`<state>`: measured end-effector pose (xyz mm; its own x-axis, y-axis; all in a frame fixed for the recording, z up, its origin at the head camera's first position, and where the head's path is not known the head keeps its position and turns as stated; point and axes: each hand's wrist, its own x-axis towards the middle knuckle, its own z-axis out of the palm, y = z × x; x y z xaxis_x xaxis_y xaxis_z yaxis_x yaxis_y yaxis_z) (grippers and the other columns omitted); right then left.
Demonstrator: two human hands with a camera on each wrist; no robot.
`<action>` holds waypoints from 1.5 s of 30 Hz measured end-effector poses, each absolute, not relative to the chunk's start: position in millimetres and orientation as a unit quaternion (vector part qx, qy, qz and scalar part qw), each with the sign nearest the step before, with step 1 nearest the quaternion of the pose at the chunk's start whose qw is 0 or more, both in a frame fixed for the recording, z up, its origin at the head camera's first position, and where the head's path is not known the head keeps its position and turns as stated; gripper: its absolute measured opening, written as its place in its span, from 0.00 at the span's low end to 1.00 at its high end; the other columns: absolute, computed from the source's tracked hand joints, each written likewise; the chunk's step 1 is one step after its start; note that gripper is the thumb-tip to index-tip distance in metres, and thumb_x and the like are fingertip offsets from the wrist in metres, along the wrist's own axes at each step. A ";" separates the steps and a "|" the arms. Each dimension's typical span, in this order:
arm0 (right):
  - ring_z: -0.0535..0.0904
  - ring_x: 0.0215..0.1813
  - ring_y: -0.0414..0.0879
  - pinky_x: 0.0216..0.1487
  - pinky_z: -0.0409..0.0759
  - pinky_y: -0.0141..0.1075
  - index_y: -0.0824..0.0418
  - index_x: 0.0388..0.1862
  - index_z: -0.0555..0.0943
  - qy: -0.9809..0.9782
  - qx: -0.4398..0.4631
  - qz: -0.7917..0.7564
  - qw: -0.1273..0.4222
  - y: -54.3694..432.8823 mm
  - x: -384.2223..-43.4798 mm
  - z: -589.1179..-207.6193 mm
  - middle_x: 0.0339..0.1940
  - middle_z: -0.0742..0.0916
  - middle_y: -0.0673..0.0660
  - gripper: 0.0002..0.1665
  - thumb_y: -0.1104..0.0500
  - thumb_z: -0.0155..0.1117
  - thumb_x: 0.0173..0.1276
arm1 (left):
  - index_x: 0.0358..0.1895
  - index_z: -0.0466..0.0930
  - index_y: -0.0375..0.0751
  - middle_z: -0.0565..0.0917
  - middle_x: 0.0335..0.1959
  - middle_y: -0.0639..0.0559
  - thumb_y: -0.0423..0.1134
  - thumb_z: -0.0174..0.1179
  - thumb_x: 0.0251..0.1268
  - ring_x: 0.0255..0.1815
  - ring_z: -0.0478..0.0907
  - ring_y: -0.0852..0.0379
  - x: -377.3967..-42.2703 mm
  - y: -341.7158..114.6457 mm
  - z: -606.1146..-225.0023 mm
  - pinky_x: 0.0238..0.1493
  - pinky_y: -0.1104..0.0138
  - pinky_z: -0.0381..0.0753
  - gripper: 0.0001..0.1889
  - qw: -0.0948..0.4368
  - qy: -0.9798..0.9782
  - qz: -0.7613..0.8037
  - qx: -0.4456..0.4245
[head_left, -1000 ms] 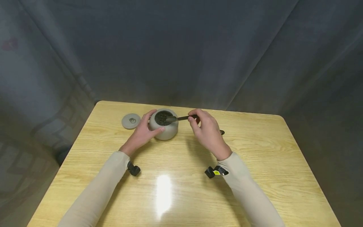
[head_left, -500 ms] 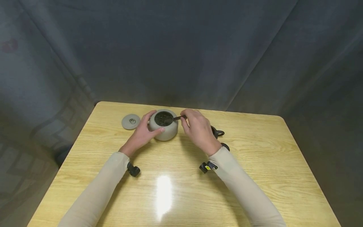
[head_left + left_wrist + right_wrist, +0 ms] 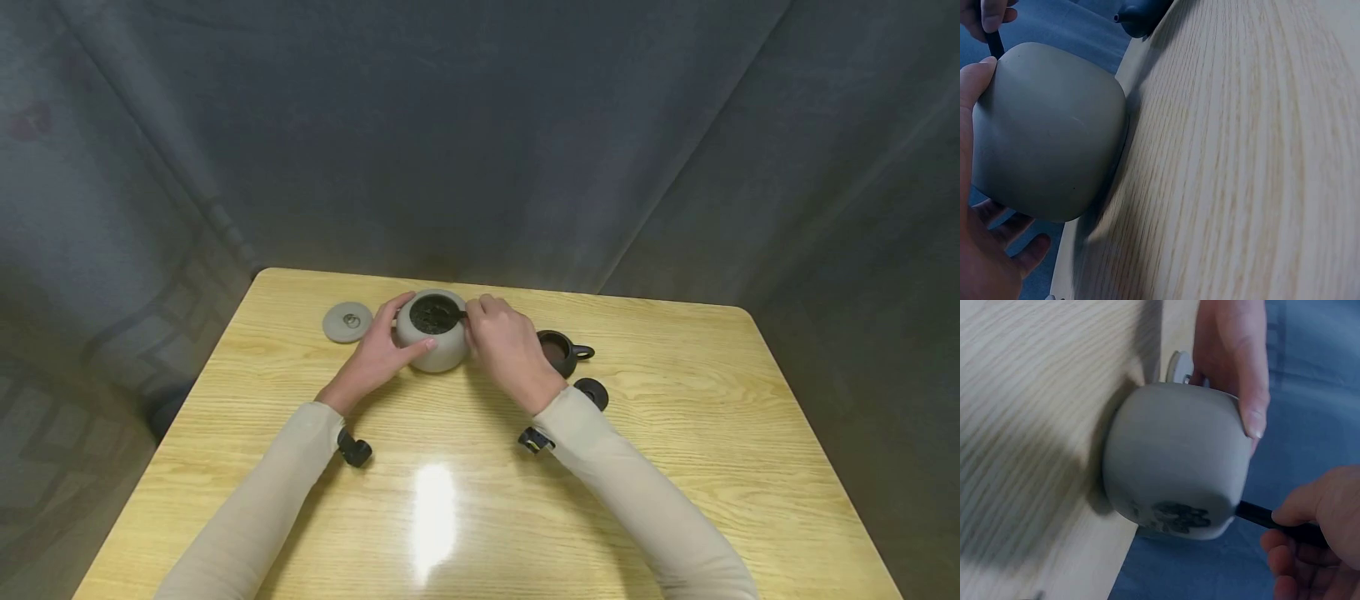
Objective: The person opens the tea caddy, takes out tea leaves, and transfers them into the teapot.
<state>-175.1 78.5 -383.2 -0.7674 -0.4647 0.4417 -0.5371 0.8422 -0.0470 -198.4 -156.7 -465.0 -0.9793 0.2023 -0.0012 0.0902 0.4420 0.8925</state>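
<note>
The person wears a long, plain, light beige cloth left sleeve and a matching light beige cloth right sleeve. At the left cuff is a small, chunky black gadget. The right cuff has another little black gadget, with a tiny yellow mark.

A: What bounds the setting?
B: Dark grey-blue fabric, hung behind and along both sides, creased; a faint line pattern marks its left portion.
A: And the furniture?
B: A worktop, pale yellow with visible wood grain, far corners rounded. An elongated bright reflection lies on its nearer half.
</note>
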 end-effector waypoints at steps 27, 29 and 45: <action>0.84 0.40 0.45 0.40 0.84 0.37 0.61 0.52 0.82 -0.898 0.232 0.374 0.008 79.3 -190.0 -391.6 0.45 0.90 0.57 0.08 0.59 0.60 0.84 | 0.87 0.49 0.63 0.59 0.85 0.46 0.66 0.71 0.65 0.79 0.68 0.39 -198.5 -156.3 -461.7 0.75 0.40 0.74 0.53 0.063 0.842 0.527 0.094; 0.83 0.36 0.44 0.37 0.81 0.36 0.60 0.51 0.82 -0.889 0.220 0.402 -0.018 79.0 -189.0 -391.5 0.41 0.90 0.58 0.07 0.58 0.60 0.83 | 0.87 0.49 0.63 0.59 0.85 0.46 0.65 0.71 0.65 0.80 0.67 0.39 -198.7 -156.4 -461.8 0.76 0.40 0.73 0.53 0.065 0.841 0.529 0.094; 0.81 0.26 0.46 0.27 0.85 0.35 0.64 0.49 0.81 -0.798 0.097 0.585 -0.104 80.7 -190.8 -396.9 0.34 0.86 0.58 0.06 0.61 0.62 0.81 | 0.87 0.50 0.59 0.61 0.84 0.44 0.64 0.72 0.65 0.79 0.68 0.38 -196.5 -157.1 -461.8 0.77 0.41 0.72 0.54 0.057 0.843 0.527 0.092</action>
<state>-190.8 80.7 -396.9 -0.9598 -0.2757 -0.0522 -0.0331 0.2961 -0.9546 -196.5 -157.1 -461.8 -0.9765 0.2156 0.0000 0.0946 0.4285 0.8986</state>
